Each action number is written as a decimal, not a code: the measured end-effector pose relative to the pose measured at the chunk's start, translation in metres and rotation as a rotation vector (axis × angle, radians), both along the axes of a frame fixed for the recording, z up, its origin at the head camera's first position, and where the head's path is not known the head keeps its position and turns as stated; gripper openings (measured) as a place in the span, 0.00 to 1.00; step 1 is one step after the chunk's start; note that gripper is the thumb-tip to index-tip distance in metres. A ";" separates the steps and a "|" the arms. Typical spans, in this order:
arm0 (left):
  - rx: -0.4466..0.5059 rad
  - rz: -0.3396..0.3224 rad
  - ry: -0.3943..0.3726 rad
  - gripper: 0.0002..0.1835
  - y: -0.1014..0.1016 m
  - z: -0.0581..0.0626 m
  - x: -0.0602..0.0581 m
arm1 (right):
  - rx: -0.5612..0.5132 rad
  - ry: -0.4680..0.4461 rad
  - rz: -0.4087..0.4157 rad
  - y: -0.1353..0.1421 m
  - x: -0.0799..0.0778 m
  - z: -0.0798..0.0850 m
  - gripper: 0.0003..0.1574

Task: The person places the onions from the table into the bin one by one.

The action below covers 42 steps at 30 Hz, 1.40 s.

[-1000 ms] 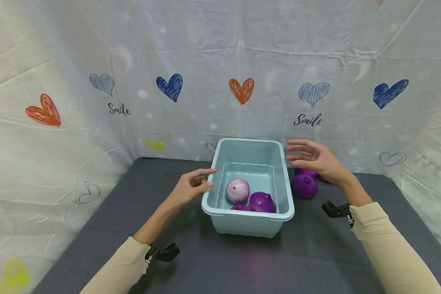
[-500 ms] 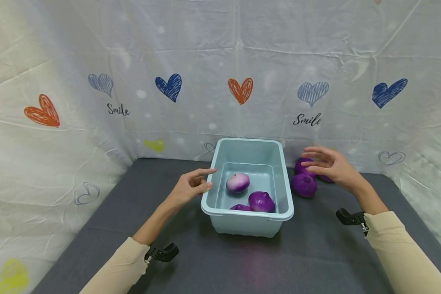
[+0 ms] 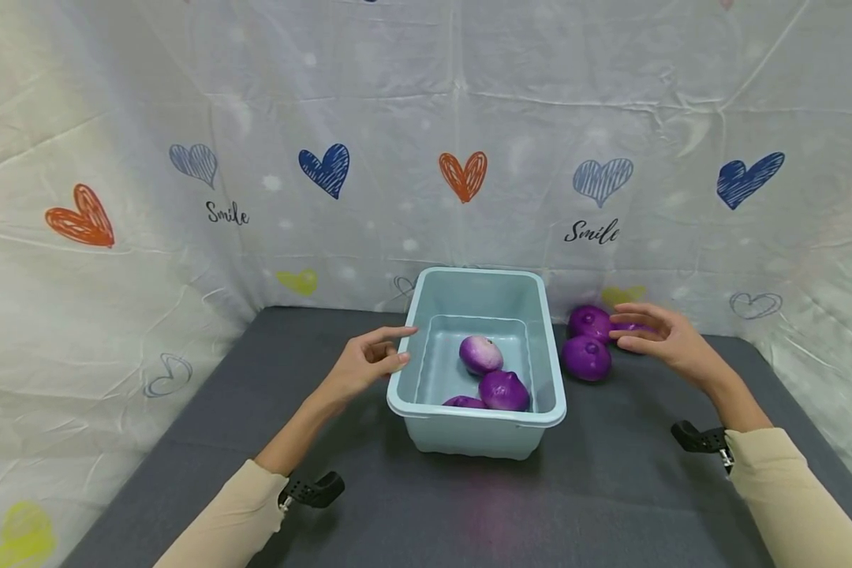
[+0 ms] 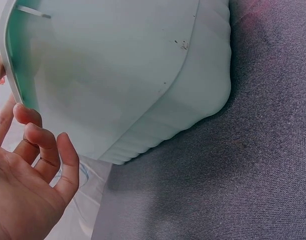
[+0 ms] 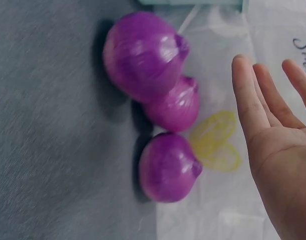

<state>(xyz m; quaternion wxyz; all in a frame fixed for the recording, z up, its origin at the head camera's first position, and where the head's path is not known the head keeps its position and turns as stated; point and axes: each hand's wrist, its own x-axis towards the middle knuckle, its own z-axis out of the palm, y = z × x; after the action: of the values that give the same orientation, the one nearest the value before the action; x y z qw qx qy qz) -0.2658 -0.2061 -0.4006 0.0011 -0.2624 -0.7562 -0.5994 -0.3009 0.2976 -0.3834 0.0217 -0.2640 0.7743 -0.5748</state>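
Left hand (image 3: pixel 362 364) relaxed, touching blue tub (image 3: pixel 472 435), right hand (image 3: pixel 666 339) relaxed, empty, near onions (image 3: pixel 587 360)

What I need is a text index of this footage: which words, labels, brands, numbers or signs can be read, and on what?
"Smile": backdrop, below the left pale-blue heart.
"Smile": backdrop, below the right pale-blue heart; cut off in the right wrist view.
Bin: no words; dark specks in the left wrist view too small to read.
Onions: none readable.
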 end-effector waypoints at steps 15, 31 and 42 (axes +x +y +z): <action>0.001 0.010 -0.008 0.24 0.000 -0.001 0.000 | 0.068 -0.007 -0.123 -0.002 0.007 -0.039 0.43; -0.009 0.018 -0.001 0.23 0.000 0.000 0.001 | 0.091 -0.051 -0.188 -0.017 0.007 -0.064 0.49; -0.008 0.019 -0.002 0.24 0.001 -0.001 0.001 | 0.142 -0.045 -0.185 -0.027 -0.004 -0.066 0.48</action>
<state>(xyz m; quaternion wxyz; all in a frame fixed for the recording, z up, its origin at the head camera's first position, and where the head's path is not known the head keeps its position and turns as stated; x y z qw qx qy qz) -0.2643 -0.2050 -0.4012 0.0050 -0.2545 -0.7610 -0.5967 -0.3049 0.2706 -0.4497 0.0047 -0.1764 0.8334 -0.5238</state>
